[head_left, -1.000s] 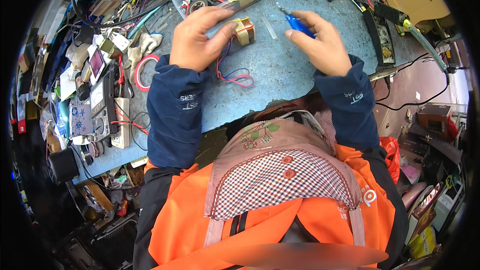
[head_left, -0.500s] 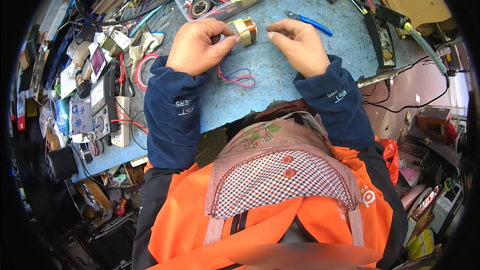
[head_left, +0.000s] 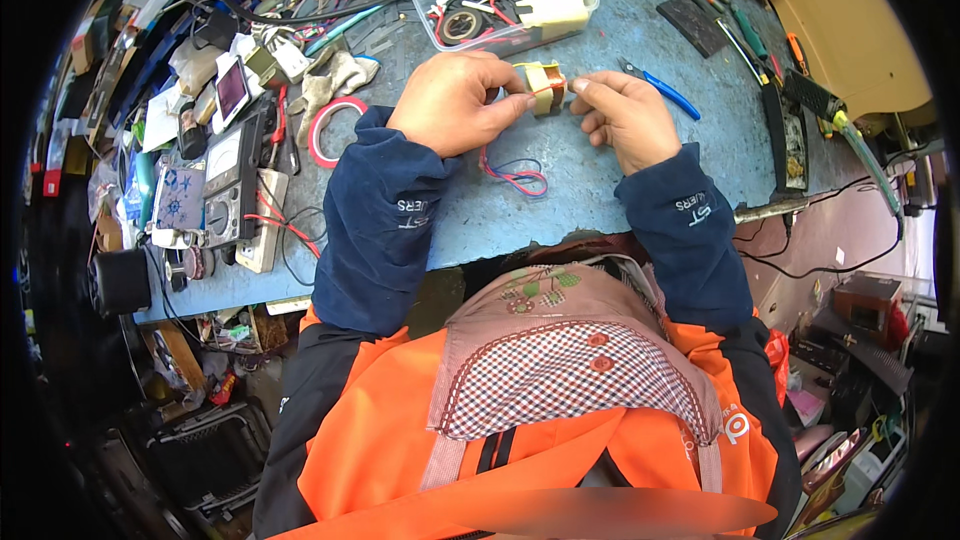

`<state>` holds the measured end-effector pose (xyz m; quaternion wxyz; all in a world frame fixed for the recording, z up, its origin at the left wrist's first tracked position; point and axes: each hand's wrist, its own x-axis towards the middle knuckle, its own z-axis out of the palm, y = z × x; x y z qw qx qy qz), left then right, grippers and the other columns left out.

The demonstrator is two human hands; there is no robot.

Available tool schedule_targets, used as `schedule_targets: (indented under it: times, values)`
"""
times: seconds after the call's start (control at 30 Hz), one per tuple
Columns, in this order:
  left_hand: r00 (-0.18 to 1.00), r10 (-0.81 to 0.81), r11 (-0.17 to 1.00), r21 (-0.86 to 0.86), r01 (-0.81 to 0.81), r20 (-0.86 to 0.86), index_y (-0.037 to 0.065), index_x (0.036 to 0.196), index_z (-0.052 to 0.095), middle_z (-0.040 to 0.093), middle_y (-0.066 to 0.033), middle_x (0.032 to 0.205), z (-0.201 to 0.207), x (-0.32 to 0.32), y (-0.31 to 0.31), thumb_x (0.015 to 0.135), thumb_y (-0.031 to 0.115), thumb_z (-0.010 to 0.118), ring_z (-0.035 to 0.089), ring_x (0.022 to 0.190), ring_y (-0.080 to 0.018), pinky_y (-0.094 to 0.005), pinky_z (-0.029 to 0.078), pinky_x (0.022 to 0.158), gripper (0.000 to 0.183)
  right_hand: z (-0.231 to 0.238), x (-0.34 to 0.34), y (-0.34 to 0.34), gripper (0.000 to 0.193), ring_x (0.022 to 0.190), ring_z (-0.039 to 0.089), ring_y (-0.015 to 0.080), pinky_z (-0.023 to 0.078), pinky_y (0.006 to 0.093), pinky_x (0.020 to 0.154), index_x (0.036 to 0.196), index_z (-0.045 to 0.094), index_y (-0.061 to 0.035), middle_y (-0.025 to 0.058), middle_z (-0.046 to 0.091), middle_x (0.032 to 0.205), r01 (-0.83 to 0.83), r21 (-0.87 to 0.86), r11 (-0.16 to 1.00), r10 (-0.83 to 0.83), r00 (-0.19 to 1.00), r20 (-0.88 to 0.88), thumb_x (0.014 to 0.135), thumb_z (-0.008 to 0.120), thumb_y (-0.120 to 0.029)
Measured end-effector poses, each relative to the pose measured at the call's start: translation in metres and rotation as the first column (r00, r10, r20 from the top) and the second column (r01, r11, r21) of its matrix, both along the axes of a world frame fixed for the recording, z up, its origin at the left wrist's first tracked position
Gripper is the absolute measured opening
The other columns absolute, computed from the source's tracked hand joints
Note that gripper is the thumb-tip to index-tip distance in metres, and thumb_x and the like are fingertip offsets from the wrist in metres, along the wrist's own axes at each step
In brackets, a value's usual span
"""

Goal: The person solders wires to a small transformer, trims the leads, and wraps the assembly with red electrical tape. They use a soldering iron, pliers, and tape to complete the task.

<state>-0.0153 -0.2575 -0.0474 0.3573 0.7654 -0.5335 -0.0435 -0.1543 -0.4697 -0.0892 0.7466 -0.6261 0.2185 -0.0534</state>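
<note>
My left hand (head_left: 458,105) grips a small transformer coil (head_left: 544,90) between thumb and fingers, just above the blue bench top. Pale yellow tape or bobbin walls wrap the coil, and copper-coloured winding shows on its right side. Red and blue lead wires (head_left: 518,176) trail in a loop on the bench below the left hand. Close by on the coil's right is my right hand (head_left: 630,120), its fingers curled and the thumb drawn toward the forefinger. Whatever those fingertips hold is too small to make out. Blue-handled cutters (head_left: 670,95) lie beyond the right hand.
A clear plastic box (head_left: 505,38) of tubing pieces and black tape stands behind the coil. On the left are a red-pink tape roll (head_left: 336,130), an analogue multimeter (head_left: 230,180) and heaped parts. At right lie a dark slab (head_left: 692,27), screwdrivers and an opened long casing (head_left: 785,140).
The view has shifted, so the bench appears farther right and lower. My right hand has come nearer to the coil, with its fingers more curled. The left hand keeps its hold.
</note>
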Motion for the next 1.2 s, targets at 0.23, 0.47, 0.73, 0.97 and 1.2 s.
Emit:
schedule_targets:
  times: [0.23,0.47,0.73,0.97,1.2]
  values:
    - [0.946,0.210,0.878,-0.378,-0.294,-0.249,-0.001,0.102,0.081,0.076,-0.0026,0.087,0.002,0.009,0.007,0.096,0.008,0.083,0.065,0.078,-0.0086,-0.0258,0.052,0.071,0.011,0.039,-0.014,-0.012,0.025,0.073,0.062,0.0062,0.049,0.0218,0.062,0.120,0.076,-0.0001,0.0048,0.074,0.094,0.015,-0.226,0.974,0.014,0.992,0.128,0.103,0.070,-0.018]
    - [0.830,0.344,0.629,-0.549,-0.551,-0.439,-0.003,0.100,0.081,0.075,0.0005,0.083,0.003,0.036,0.016,0.096,0.009,0.084,0.062,0.072,-0.0043,-0.0221,0.049,0.065,0.013,0.072,0.021,-0.055,0.028,0.076,0.061,0.0064,0.050,0.0220,0.067,0.125,0.075,0.0014,0.0031,0.073,0.098,0.038,-0.426,0.904,0.075,0.966,0.247,0.103,0.070,-0.016]
    - [0.771,0.410,0.618,-0.472,-0.628,-0.488,-0.002,0.101,0.081,0.072,0.0038,0.082,-0.005,0.042,0.014,0.097,0.012,0.084,0.058,0.072,-0.0027,-0.0210,0.044,0.064,0.014,0.066,0.124,-0.077,0.025,0.089,0.074,0.0202,0.058,0.0341,0.082,0.114,0.081,-0.0025,0.0100,0.080,0.098,-0.060,-0.873,0.483,0.383,0.912,0.149,0.095,0.072,-0.016]
    - [0.770,0.493,0.636,-0.437,-0.636,-0.404,-0.003,0.096,0.081,0.070,0.0008,0.080,-0.021,0.048,0.012,0.095,0.007,0.084,0.056,0.069,-0.0036,-0.0225,0.045,0.061,0.011,0.044,0.175,-0.064,0.028,0.095,0.076,0.0264,0.058,0.0373,0.088,0.119,0.078,-0.0046,0.0143,0.079,0.102,-0.184,-0.954,0.235,0.558,0.830,-0.023,0.092,0.075,-0.013]
    - [0.776,0.475,0.658,-0.418,-0.626,-0.414,-0.001,0.103,0.080,0.073,0.0021,0.087,-0.010,0.053,0.006,0.098,0.009,0.083,0.061,0.077,-0.0044,-0.0215,0.048,0.069,0.012,0.040,0.177,-0.060,0.022,0.100,0.073,0.0406,0.057,0.0511,0.090,0.103,0.079,-0.0066,0.0205,0.076,0.102,0.045,-0.985,0.169,0.437,0.892,0.116,0.086,0.066,-0.008]
